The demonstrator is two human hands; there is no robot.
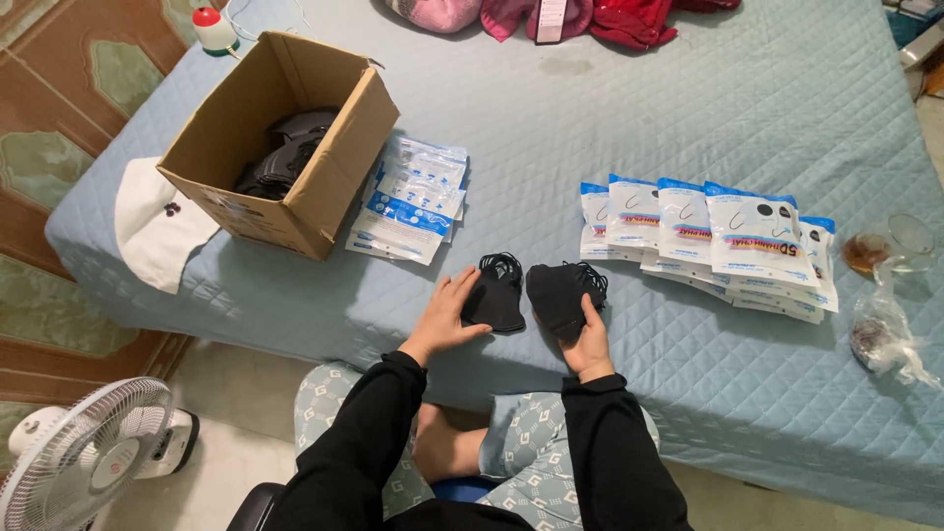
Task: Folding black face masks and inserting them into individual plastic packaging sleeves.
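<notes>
The left hand (444,315) lies flat and open, its fingers (462,291) spread over the left edge of a small stack of black folded fabric face masks (495,293), pressing rather than gripping; that stack stands just ahead and to the right of the palm, its long axis running away from the person, ear loops bunched at the far end. The right hand (588,339) is curled loosely round the near end of a second black folded mask bundle (562,293), thumb on top, holding it from below, its length also pointing away. The two bundles sit side by side on the pale blue quilted bed cover (688,98), close but apart, one to each hand. Further left stand flat blue-and-white sachets (411,200) and an open brown cardboard box (285,147) with more dark masks; to the right, a fanned row of white sealed mask packets (713,241)
</notes>
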